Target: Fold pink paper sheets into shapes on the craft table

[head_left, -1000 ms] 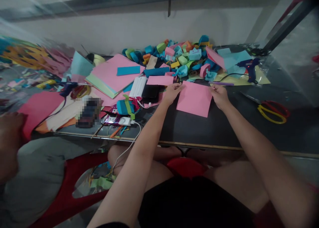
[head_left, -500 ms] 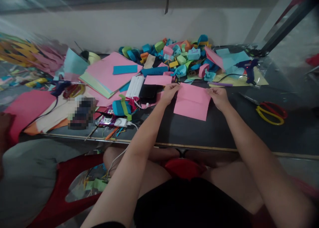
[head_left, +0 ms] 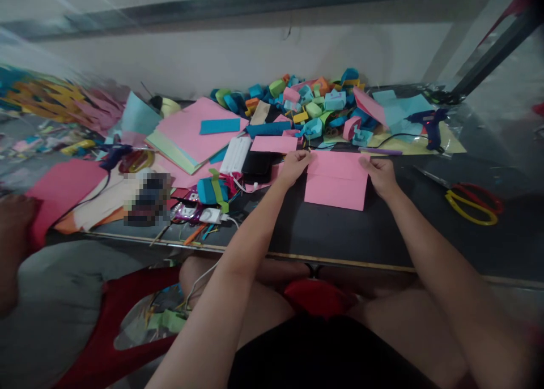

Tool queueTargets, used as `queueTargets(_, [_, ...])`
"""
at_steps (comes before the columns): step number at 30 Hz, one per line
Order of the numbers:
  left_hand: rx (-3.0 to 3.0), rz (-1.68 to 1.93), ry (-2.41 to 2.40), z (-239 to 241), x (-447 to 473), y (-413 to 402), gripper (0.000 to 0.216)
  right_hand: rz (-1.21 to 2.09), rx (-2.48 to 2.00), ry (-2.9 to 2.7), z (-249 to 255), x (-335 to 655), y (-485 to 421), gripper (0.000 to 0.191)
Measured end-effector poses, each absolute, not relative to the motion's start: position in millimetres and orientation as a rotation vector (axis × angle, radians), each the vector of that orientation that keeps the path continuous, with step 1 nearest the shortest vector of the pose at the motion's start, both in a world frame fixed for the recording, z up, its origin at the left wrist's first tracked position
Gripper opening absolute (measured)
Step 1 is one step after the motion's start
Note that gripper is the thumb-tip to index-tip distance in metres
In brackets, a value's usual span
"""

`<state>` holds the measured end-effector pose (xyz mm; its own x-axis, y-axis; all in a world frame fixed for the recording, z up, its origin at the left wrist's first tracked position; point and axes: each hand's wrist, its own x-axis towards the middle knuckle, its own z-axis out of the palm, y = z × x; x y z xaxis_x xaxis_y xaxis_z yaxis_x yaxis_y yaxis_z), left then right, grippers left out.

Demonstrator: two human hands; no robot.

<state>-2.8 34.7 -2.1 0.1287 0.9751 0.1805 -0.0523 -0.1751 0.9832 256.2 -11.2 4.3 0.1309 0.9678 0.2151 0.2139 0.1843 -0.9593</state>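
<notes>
A pink paper sheet (head_left: 335, 188) lies on the dark table (head_left: 340, 230), its far part folded toward me. My left hand (head_left: 294, 166) pinches the sheet's left upper corner. At the right upper corner my right hand (head_left: 381, 175) grips the folded edge with closed fingers. Both hands rest on the table on either side of the sheet.
A heap of folded coloured paper pieces (head_left: 314, 103) lies behind the sheet. A blue glue gun (head_left: 429, 124) and red-yellow scissors (head_left: 474, 203) are to the right. Pink and green paper stacks (head_left: 191, 131), a phone (head_left: 257, 163) and cables lie left. Another person's hand (head_left: 15, 230) is at far left.
The sheet's far edge has been folded over toward me, so the pink sheet now looks shorter. Both hands moved a little nearer with the fold.
</notes>
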Motion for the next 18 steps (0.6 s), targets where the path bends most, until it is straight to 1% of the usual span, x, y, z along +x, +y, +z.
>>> queueTargets(6, [1.233, 1.298, 0.976, 0, -1, 35, 0.032, 0.843, -1.293, -1.297, 4, 256, -12, 0.048])
queueTargets(11, [1.206, 1.172, 0.969, 6, 0, 33, 0.034, 0.856, -1.282, -1.168, 5, 257, -14, 0.046])
queueTargets(16, [1.305, 1.154, 0.91, 9, -2, 30, 0.039, 0.869, -1.365, -1.222, 9, 257, -17, 0.048])
queueTargets(18, [1.309, 1.153, 0.918, 9, -2, 30, 0.037, 0.867, -1.4, -1.278, 12, 256, -18, 0.05])
